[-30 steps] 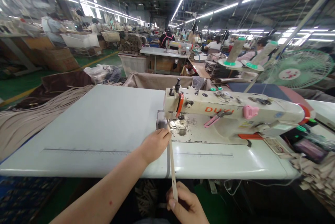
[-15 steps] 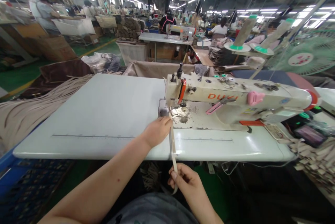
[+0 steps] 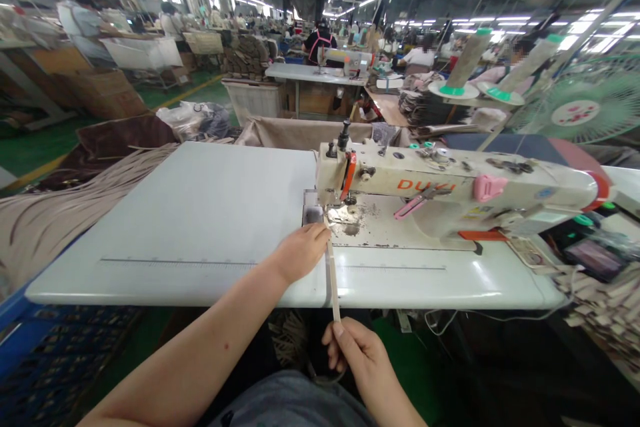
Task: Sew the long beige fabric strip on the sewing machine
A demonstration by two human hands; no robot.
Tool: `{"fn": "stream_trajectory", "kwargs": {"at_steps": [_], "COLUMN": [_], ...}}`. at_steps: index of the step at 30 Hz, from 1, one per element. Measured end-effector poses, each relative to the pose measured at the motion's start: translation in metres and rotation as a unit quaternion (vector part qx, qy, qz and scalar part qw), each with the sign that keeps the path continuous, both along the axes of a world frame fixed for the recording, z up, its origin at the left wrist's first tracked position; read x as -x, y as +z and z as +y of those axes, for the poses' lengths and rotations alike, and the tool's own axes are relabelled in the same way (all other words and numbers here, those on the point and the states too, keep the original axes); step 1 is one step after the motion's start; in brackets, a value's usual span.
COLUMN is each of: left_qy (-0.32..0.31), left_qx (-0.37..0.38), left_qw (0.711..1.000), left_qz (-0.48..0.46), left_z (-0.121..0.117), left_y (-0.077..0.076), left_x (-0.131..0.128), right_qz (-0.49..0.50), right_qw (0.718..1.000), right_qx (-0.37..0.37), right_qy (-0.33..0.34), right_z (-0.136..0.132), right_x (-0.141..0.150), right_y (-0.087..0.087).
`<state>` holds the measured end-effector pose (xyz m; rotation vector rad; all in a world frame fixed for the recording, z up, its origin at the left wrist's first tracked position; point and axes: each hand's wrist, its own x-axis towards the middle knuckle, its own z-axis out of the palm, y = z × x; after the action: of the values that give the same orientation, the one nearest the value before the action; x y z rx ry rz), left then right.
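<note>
A narrow beige fabric strip runs from the needle area of the sewing machine down over the table's front edge. Close in front of the presser foot, my left hand is closed with its fingertips on the strip, guiding it against the table. Below the edge, my right hand pinches the same strip between thumb and fingers. The tail of the strip curls under that hand near my lap. My left fingers hide part of the strip close to the needle.
The white sewing table carries a printed ruler line. Many loose strips drape at its left, and a pile of strips lies at the right. Thread cones and a green fan stand behind the machine. A blue crate sits lower left.
My right hand has shifted slightly right and down, and the strip between my hands slants a little more to the right. My left hand stays nearly in place.
</note>
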<state>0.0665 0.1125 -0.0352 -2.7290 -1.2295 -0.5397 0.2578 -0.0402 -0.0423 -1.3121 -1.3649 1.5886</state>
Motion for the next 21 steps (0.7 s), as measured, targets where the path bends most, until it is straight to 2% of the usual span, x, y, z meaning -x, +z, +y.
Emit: {"fn": "stream_trajectory", "kwargs": {"at_steps": [4, 14, 21], "left_qy": [-0.009, -0.024, 0.001], "left_qx": [-0.007, -0.027, -0.007], "left_qw": [1.0, 0.999, 1.0], "left_qz": [0.001, 0.003, 0.001], "left_z": [0.0, 0.0, 0.003], "left_y": [-0.001, 0.001, -0.003], "left_x": [0.0, -0.001, -0.003], "right_qz": [0.067, 0.038, 0.059], "right_qw": [0.998, 0.998, 0.995], "right_qx": [-0.016, -0.036, -0.051], "right_qy": [0.004, 0.037, 0.066], "right_z": [0.003, 0.002, 0.004], "right_x": [-0.005, -0.01, -0.013], "right_y": [-0.003, -0.002, -0.002]}}
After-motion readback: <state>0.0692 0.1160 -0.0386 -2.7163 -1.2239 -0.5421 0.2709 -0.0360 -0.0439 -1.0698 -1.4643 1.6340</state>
